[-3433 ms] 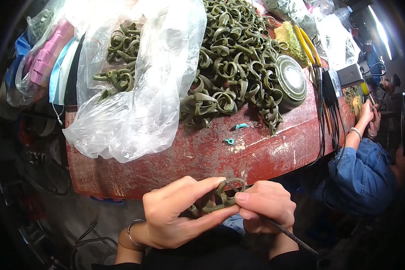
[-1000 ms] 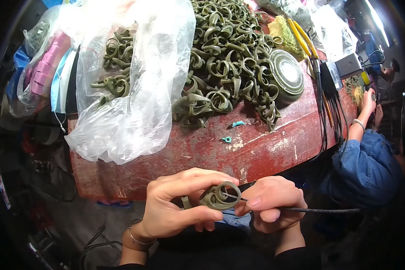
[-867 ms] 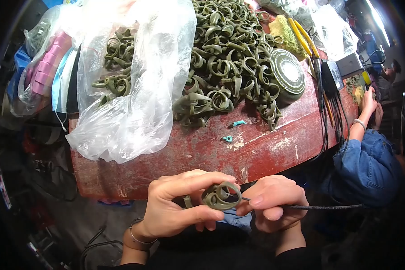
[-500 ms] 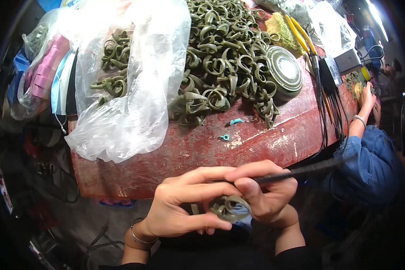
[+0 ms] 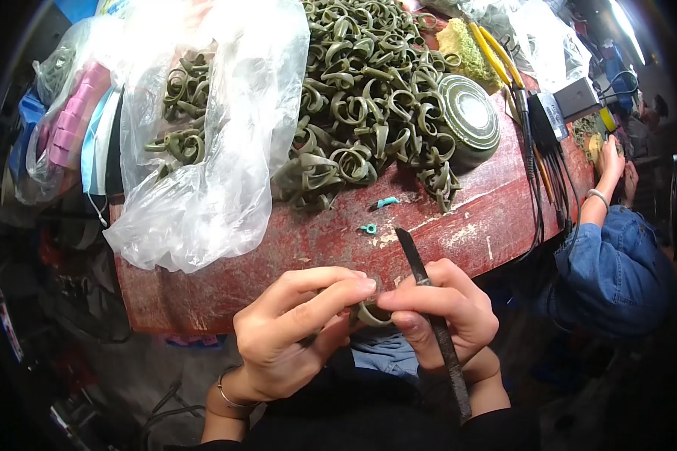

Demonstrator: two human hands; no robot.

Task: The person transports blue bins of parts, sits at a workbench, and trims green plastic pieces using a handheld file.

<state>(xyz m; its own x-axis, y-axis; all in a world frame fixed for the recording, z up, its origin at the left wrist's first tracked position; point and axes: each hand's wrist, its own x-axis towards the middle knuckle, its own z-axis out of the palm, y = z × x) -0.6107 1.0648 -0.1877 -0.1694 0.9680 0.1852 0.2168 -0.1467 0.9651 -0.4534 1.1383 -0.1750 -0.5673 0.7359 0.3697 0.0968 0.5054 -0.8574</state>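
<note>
A green ring [image 5: 373, 313] is pinched between the fingertips of my left hand [image 5: 289, 327], low in front of the table edge. My right hand [image 5: 451, 312] grips a narrow dark blade-like tool [image 5: 445, 353] with a slanted tip. The tool points up and away, and its rough lower part runs down past my palm. The right fingertips also meet the ring's right side. My fingers hide part of the ring. On the red table [image 5: 293, 255] beyond lies a large heap of similar green rings [image 5: 361, 105]. Two small teal pieces [image 5: 368, 228] lie nearer.
A clear plastic bag [image 5: 233, 180] holding green rings lies left of the heap. To the right are a round green-and-white lid-like object [image 5: 468, 116], a yellow-green sponge [image 5: 462, 49], yellow-handled pliers [image 5: 496, 56] and black cables [image 5: 541, 165]. Another person [image 5: 617, 255] works at far right.
The tool has swung from lying across to the right to pointing up and away. The ring has turned and is now more covered by my fingers.
</note>
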